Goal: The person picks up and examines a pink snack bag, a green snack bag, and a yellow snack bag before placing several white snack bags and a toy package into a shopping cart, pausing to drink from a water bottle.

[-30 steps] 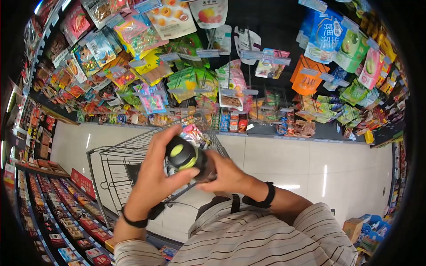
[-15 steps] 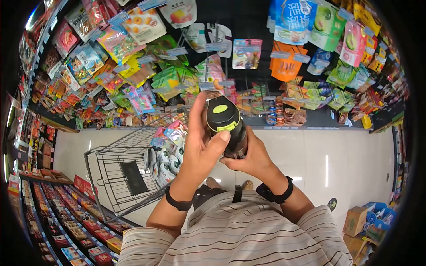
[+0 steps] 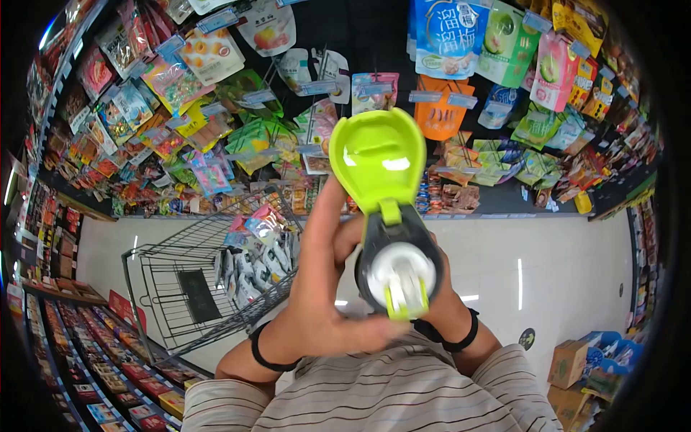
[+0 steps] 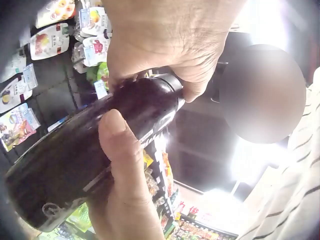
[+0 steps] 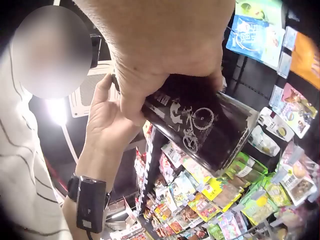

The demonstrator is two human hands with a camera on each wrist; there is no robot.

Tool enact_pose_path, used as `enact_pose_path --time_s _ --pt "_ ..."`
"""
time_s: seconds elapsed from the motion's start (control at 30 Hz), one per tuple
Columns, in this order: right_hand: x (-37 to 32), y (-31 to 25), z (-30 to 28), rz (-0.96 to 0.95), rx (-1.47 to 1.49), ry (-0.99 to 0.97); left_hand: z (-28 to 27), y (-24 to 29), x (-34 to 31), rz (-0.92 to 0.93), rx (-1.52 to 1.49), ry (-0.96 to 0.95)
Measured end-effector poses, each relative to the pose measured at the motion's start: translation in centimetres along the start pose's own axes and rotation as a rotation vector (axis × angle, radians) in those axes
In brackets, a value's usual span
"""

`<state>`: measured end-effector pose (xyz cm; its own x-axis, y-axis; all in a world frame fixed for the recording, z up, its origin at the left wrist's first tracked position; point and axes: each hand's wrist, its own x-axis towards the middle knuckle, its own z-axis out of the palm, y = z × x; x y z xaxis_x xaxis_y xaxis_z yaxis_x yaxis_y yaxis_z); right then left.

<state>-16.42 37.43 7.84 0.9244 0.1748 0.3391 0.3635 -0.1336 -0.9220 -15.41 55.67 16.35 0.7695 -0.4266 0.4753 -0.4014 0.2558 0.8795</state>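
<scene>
A dark water bottle (image 3: 366, 284) is held up before my chest, its flip lid (image 3: 380, 155) swung up to show the bright green inside. Under the lid a white and green spout (image 3: 404, 281) is uncovered. My right hand (image 3: 443, 291) grips the dark bottle body (image 5: 200, 125), which bears a printed bicycle picture; its thumb (image 4: 120, 135) lies along the side. At the top end, my left hand (image 3: 317, 288) is around the neck, with fingers beside the lid and the thumb across the front of the spout.
A wire shopping cart (image 3: 147, 288) with several snack bags (image 3: 252, 263) stands at the left. Snack racks with hanging pouches (image 3: 450, 36) fill the front. Shelves of packaged goods (image 3: 93, 374) lie at lower left, cardboard boxes (image 3: 568, 363) at lower right.
The bottle's lid, closed in both earlier frames, has flipped up and bared the spout. The bottle moved right and now looks larger in the head view. Both hands stay on it.
</scene>
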Motion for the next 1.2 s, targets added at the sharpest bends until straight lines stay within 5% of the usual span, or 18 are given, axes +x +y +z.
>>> enact_pose_path --time_s 0.13,0.23,0.47,0.57,0.63,0.67,0.73,0.83,1.2 --pt "1.0 -4.0 -1.8 -0.313 -0.102 0.059 1.1 2.9 1.2 0.197 0.129 -0.177" --pt "0.3 -4.3 -2.3 -0.320 -0.115 0.101 1.8 4.3 0.4 -0.015 -0.017 -0.126" --pt "-0.6 -4.0 -3.2 -0.396 -0.142 0.010 1.1 3.0 -1.1 0.101 0.063 -0.277" --pt "-0.8 -3.5 -2.6 -0.484 -0.104 0.049 2.4 6.7 -0.9 -0.127 0.140 -0.197" --pt "-0.6 -3.6 -2.5 -0.522 -0.101 0.053 3.2 5.6 -1.5 -0.029 0.148 -0.085" --pt "-0.5 -3.8 -2.6 -0.517 -0.111 0.037 3.6 1.7 -2.1 0.185 0.145 -0.006" --pt "-0.5 -3.7 -2.2 -0.536 -0.104 0.048 3.0 1.8 -1.5 0.241 0.151 -0.052" --pt "0.1 -5.4 -2.7 -0.530 -0.125 0.024 0.9 5.8 -1.5 -0.065 0.178 -0.298" --pt "-0.5 -5.5 -2.5 -0.490 -0.095 -0.015 -0.2 3.1 -3.8 -0.167 0.229 -0.382"
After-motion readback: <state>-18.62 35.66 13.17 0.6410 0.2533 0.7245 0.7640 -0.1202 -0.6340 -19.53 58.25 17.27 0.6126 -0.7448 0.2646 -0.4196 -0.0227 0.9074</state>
